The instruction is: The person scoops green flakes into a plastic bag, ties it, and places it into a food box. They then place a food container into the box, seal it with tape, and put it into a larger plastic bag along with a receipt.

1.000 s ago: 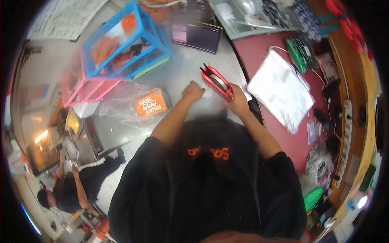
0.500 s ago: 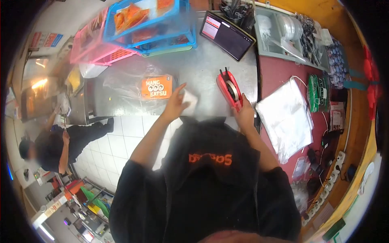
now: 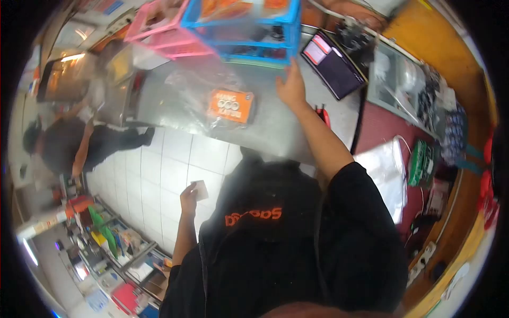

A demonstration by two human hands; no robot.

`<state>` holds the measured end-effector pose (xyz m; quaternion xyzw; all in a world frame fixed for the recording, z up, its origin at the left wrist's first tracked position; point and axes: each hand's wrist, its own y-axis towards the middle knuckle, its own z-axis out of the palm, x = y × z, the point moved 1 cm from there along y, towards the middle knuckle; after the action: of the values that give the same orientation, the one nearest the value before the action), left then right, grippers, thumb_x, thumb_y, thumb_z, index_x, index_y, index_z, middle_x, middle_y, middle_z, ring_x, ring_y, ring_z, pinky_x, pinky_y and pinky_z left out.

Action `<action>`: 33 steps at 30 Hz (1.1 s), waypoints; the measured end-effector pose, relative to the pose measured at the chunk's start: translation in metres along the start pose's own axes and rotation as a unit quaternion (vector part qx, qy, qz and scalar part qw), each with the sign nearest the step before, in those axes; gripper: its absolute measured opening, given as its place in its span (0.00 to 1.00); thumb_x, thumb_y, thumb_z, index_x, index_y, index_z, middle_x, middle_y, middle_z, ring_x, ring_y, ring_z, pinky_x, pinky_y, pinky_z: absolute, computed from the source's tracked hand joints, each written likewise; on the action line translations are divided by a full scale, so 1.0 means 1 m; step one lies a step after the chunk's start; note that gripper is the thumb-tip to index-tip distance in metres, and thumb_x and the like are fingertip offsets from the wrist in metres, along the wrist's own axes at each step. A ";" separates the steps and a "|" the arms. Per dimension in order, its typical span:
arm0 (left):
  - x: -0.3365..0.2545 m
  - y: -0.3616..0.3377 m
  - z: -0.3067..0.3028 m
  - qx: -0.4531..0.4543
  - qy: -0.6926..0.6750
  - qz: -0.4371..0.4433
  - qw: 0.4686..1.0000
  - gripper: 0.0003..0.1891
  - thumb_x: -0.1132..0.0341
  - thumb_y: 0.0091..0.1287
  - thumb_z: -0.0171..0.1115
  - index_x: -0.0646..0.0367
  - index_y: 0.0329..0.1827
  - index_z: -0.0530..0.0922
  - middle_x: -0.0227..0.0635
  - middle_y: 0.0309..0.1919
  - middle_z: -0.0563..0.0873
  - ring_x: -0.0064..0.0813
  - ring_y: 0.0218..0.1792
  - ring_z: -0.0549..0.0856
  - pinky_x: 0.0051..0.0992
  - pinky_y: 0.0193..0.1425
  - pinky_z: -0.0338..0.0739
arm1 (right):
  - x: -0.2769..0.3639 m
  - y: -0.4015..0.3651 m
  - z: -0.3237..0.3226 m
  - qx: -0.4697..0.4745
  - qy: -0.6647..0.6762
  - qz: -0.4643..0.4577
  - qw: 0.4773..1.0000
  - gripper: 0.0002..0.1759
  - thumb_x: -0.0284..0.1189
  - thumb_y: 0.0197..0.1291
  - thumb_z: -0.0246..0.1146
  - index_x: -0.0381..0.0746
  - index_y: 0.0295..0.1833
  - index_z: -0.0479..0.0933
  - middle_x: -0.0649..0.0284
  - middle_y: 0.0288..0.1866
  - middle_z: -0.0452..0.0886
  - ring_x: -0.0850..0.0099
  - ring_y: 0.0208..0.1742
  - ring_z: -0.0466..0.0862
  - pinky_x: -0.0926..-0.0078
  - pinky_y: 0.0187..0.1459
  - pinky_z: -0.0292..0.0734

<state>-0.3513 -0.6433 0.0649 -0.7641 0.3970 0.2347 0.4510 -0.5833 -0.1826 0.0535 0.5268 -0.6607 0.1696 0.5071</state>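
Observation:
Down beside the apron, over the floor, my left hand (image 3: 188,199) is closed on a small piece of paper (image 3: 201,190). My right hand (image 3: 291,87) stretches over the steel table (image 3: 275,124) with thumb and finger apart. Its fingertips are close to the lower corner of the blue basket rack (image 3: 238,53); contact is hard to tell. An orange printed box (image 3: 231,106) lies on the table with clear plastic around it. Most of the red tape dispenser (image 3: 325,117) is hidden behind my right forearm.
A tablet (image 3: 334,63) leans behind the table's right part. Pink baskets (image 3: 169,42) stand at the back left. White plastic bags (image 3: 384,172) and a green pack (image 3: 419,161) lie on the red surface at right. Another person (image 3: 63,143) stands at far left.
My right hand has left the tape dispenser and reached up toward the blue rack. My left hand, with the paper, has moved off the table and down. The whole view has shifted.

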 end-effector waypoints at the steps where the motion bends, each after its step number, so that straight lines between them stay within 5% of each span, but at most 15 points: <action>1: 0.028 0.000 -0.013 -0.046 -0.033 -0.005 0.998 0.19 0.77 0.62 0.53 0.70 0.57 0.75 0.46 0.53 0.81 0.31 0.52 0.81 0.27 0.56 0.74 | -0.021 0.001 0.020 -0.010 -0.005 0.024 1.000 0.39 0.28 0.51 0.64 0.28 0.68 0.58 0.43 0.60 0.70 0.51 0.61 0.71 0.59 0.64 0.64; 3: 0.035 -0.020 -0.029 -0.088 -0.031 -0.010 0.996 0.20 0.77 0.60 0.53 0.70 0.57 0.75 0.45 0.50 0.82 0.32 0.48 0.83 0.28 0.52 0.78 | -0.052 -0.013 0.049 0.029 0.067 0.075 0.995 0.38 0.27 0.51 0.63 0.27 0.67 0.58 0.41 0.67 0.63 0.51 0.68 0.65 0.62 0.69 0.58; 4: 0.021 -0.035 -0.031 -0.113 -0.034 -0.015 0.993 0.20 0.77 0.60 0.53 0.70 0.57 0.76 0.45 0.47 0.83 0.32 0.44 0.84 0.28 0.47 0.80 | -0.070 -0.027 0.064 -0.018 -0.019 -0.052 0.998 0.42 0.22 0.50 0.64 0.34 0.71 0.54 0.52 0.58 0.72 0.61 0.57 0.75 0.65 0.60 0.69; 5: 0.030 -0.040 -0.038 -0.137 -0.060 -0.021 0.989 0.20 0.77 0.60 0.54 0.69 0.57 0.75 0.44 0.45 0.84 0.31 0.41 0.85 0.28 0.44 0.81 | -0.078 -0.041 0.071 -0.005 0.054 -0.056 0.997 0.42 0.18 0.50 0.62 0.36 0.71 0.53 0.54 0.58 0.70 0.63 0.56 0.73 0.66 0.59 0.69; 6: 0.004 -0.053 -0.038 -0.141 -0.089 -0.079 0.983 0.24 0.80 0.55 0.53 0.68 0.59 0.75 0.46 0.55 0.80 0.34 0.55 0.79 0.28 0.60 0.72 | -0.089 -0.058 0.069 0.052 0.167 0.066 0.982 0.41 0.16 0.50 0.59 0.38 0.72 0.53 0.55 0.57 0.68 0.65 0.56 0.72 0.67 0.58 0.70; 9: 0.012 -0.046 -0.056 -0.183 -0.062 -0.059 0.979 0.25 0.79 0.54 0.55 0.67 0.59 0.75 0.46 0.54 0.80 0.35 0.52 0.81 0.28 0.56 0.75 | -0.062 -0.098 0.043 0.077 0.086 0.075 0.991 0.38 0.16 0.51 0.56 0.37 0.71 0.53 0.55 0.57 0.68 0.66 0.53 0.72 0.68 0.53 0.71; 13: 0.005 -0.011 -0.068 -0.171 -0.063 -0.033 0.983 0.25 0.79 0.55 0.55 0.67 0.60 0.74 0.48 0.55 0.79 0.36 0.51 0.82 0.28 0.56 0.75 | -0.029 -0.142 0.033 0.122 0.156 0.113 0.974 0.33 0.19 0.49 0.57 0.35 0.65 0.62 0.57 0.52 0.72 0.68 0.52 0.72 0.72 0.48 0.69; 17: 0.005 0.037 -0.088 -0.140 -0.071 0.012 0.988 0.26 0.79 0.56 0.54 0.67 0.62 0.72 0.47 0.55 0.79 0.32 0.51 0.82 0.26 0.56 0.75 | 0.013 -0.171 0.053 0.194 0.117 0.044 0.973 0.24 0.19 0.48 0.57 0.35 0.55 0.69 0.59 0.45 0.75 0.69 0.45 0.75 0.75 0.41 0.70; 19: 0.031 0.078 -0.101 -0.155 -0.095 0.113 0.977 0.22 0.76 0.59 0.56 0.67 0.59 0.75 0.42 0.39 0.86 0.28 0.34 0.85 0.25 0.42 0.79 | 0.033 -0.179 0.083 0.234 0.099 0.008 0.967 0.21 0.19 0.48 0.57 0.35 0.52 0.71 0.60 0.42 0.75 0.69 0.42 0.77 0.75 0.39 0.71; 22: -0.008 0.091 -0.143 -0.125 -0.124 0.100 0.979 0.22 0.75 0.59 0.56 0.66 0.59 0.75 0.41 0.38 0.87 0.26 0.31 0.85 0.24 0.40 0.78 | 0.074 -0.182 0.134 0.270 0.128 -0.105 0.949 0.19 0.18 0.47 0.59 0.35 0.49 0.72 0.60 0.38 0.77 0.71 0.35 0.78 0.76 0.37 0.72; 28: -0.002 0.175 -0.266 -0.169 -0.071 0.169 0.968 0.22 0.73 0.59 0.58 0.63 0.59 0.76 0.25 0.20 0.77 0.16 0.18 0.71 0.19 0.27 0.67 | 0.166 -0.177 0.234 0.232 0.128 -0.071 0.962 0.17 0.18 0.52 0.58 0.33 0.49 0.73 0.60 0.38 0.78 0.73 0.35 0.78 0.77 0.38 0.73; 33: -0.015 0.231 -0.315 -0.163 -0.136 0.199 0.957 0.22 0.73 0.59 0.57 0.62 0.58 0.76 0.22 0.19 0.71 0.14 0.19 0.66 0.18 0.26 0.64 | 0.188 -0.171 0.263 0.190 0.129 -0.033 0.973 0.17 0.18 0.53 0.57 0.34 0.51 0.72 0.62 0.38 0.77 0.76 0.35 0.76 0.78 0.38 0.73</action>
<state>-0.5491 -0.9773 0.1116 -0.6934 0.4325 0.4832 0.3140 -0.5506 -0.5465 0.0474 0.6088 -0.5273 0.3420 0.4842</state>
